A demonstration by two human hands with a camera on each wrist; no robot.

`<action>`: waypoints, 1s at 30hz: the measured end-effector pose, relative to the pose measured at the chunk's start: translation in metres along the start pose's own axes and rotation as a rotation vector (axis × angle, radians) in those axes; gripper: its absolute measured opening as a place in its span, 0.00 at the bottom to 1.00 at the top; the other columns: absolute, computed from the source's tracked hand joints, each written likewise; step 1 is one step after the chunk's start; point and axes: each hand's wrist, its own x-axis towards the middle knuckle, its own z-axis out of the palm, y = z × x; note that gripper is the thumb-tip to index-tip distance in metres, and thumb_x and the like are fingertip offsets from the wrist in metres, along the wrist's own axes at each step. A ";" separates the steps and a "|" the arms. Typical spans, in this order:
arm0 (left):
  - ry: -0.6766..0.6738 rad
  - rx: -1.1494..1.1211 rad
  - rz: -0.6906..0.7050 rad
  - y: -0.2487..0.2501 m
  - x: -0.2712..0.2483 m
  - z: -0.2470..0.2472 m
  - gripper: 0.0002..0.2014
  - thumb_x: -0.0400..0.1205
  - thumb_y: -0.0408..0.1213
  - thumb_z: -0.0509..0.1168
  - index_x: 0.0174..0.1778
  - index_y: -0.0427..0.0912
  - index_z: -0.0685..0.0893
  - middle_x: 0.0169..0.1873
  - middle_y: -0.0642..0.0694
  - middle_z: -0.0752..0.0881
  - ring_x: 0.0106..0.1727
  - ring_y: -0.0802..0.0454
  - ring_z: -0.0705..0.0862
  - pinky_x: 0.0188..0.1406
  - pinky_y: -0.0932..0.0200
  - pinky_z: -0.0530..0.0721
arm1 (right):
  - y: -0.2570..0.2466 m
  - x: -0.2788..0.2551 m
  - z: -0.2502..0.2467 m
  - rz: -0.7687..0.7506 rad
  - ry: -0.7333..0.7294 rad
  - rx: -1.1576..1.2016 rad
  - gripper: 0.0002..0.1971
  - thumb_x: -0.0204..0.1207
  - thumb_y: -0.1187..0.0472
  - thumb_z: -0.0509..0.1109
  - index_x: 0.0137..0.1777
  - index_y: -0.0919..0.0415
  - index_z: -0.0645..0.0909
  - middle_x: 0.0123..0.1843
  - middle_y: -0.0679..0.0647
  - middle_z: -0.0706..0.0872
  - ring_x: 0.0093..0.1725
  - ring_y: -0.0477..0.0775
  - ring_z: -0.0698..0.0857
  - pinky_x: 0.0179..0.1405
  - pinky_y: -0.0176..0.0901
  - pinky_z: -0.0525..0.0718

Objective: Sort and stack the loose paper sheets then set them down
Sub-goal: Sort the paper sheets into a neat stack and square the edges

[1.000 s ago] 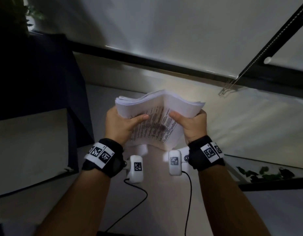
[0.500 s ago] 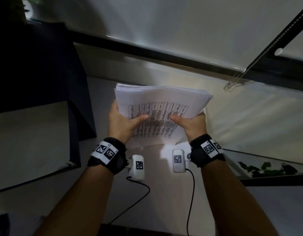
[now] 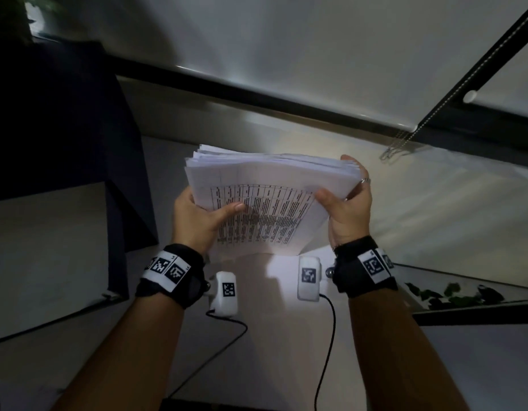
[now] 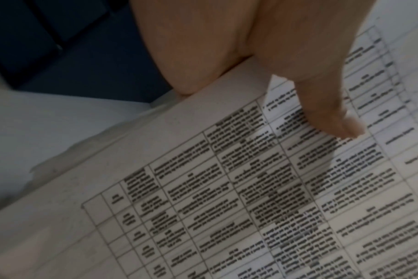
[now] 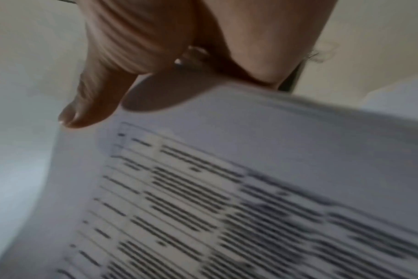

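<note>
Now paper stack [image 3: 265, 185] between hands — left hand [image 3: 197, 221] pinching, right hand [image 3: 350, 209] clasping its edge.

The paper sheets [image 3: 265, 200] are white, and the top sheet is covered by a grid of thin black lines filled with rows of small black print; the print is too blurred to be read. Black wristbands [image 3: 170, 275] are worn on both forearms, each crossed by a white strip printed with black-and-white square code patterns. The same square code pattern is carried by two white camera housings [image 3: 308, 278], from which black cables [image 3: 325, 351] are trailed. A silver ring [image 3: 365, 180] is seen on one finger. The tabletop [image 3: 434, 209] is pale grey-white, and a dark navy panel [image 3: 64, 120] is shown beside it.
</note>
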 end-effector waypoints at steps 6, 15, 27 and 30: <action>-0.057 0.031 0.052 -0.001 0.003 0.002 0.40 0.57 0.35 0.86 0.65 0.34 0.79 0.55 0.41 0.90 0.58 0.49 0.90 0.54 0.52 0.90 | 0.006 -0.013 0.009 0.021 -0.064 -0.106 0.52 0.49 0.53 0.92 0.72 0.64 0.70 0.67 0.66 0.82 0.68 0.62 0.84 0.63 0.61 0.87; -0.007 0.093 0.036 -0.004 0.001 0.004 0.23 0.63 0.33 0.84 0.52 0.36 0.88 0.43 0.50 0.92 0.45 0.60 0.92 0.47 0.58 0.92 | 0.011 -0.015 0.009 0.062 0.011 -0.206 0.23 0.59 0.74 0.86 0.54 0.62 0.86 0.50 0.57 0.92 0.51 0.52 0.93 0.50 0.52 0.92; -0.017 0.096 -0.038 -0.025 -0.010 -0.008 0.23 0.67 0.33 0.82 0.57 0.43 0.86 0.49 0.50 0.92 0.53 0.56 0.91 0.52 0.56 0.91 | 0.045 -0.029 0.006 0.166 0.002 -0.298 0.16 0.62 0.67 0.87 0.46 0.53 0.89 0.43 0.46 0.94 0.46 0.43 0.93 0.48 0.38 0.91; -0.037 0.121 -0.044 -0.032 -0.019 -0.005 0.19 0.68 0.30 0.81 0.55 0.42 0.88 0.48 0.49 0.92 0.50 0.58 0.91 0.52 0.53 0.91 | 0.051 -0.032 0.005 0.212 -0.027 -0.311 0.17 0.62 0.67 0.87 0.48 0.52 0.89 0.43 0.43 0.94 0.46 0.39 0.92 0.46 0.33 0.89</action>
